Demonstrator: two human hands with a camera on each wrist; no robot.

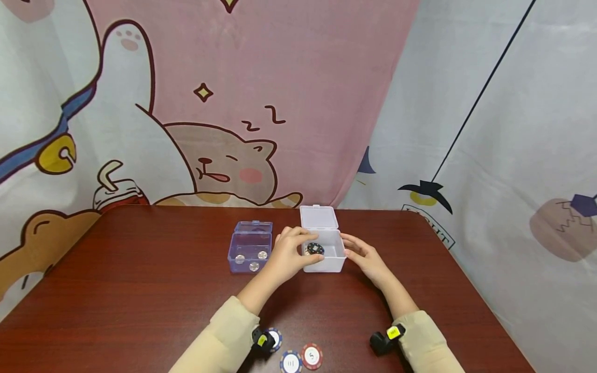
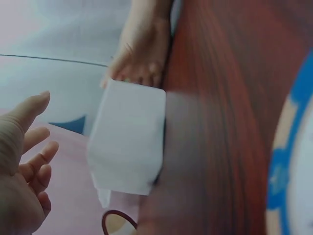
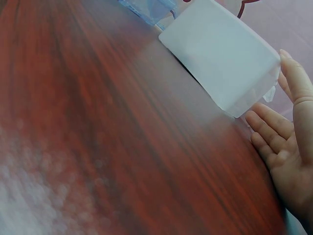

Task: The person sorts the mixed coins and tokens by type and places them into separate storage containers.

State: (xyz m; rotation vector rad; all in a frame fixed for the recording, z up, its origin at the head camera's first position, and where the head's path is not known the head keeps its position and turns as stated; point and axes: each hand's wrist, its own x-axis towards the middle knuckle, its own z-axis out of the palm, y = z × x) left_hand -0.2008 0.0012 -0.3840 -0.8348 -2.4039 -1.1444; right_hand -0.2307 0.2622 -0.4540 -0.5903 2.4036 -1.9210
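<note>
A white plastic box (image 1: 325,266) stands on the table with its lid (image 1: 319,217) tipped back. A black patterned poker chip (image 1: 315,248) shows at the left part of the box's opening, between my left thumb and fingers as the head view sees them. My left hand (image 1: 288,252) hovers at the box's left side, thumb spread from loosely bent fingers; in the left wrist view the left hand (image 2: 24,181) holds nothing. On the other side, my right hand (image 1: 366,259) touches the box's right wall with thumb and fingertips, the fingers fairly straight.
Left of the white box, a translucent blue box (image 1: 250,243) stands with its lid up and silver coins (image 1: 254,266) inside. Near the front of the table (image 1: 154,290) lie a red chip (image 1: 312,356) and blue chips (image 1: 291,362). A printed cloth (image 1: 298,77) hangs behind.
</note>
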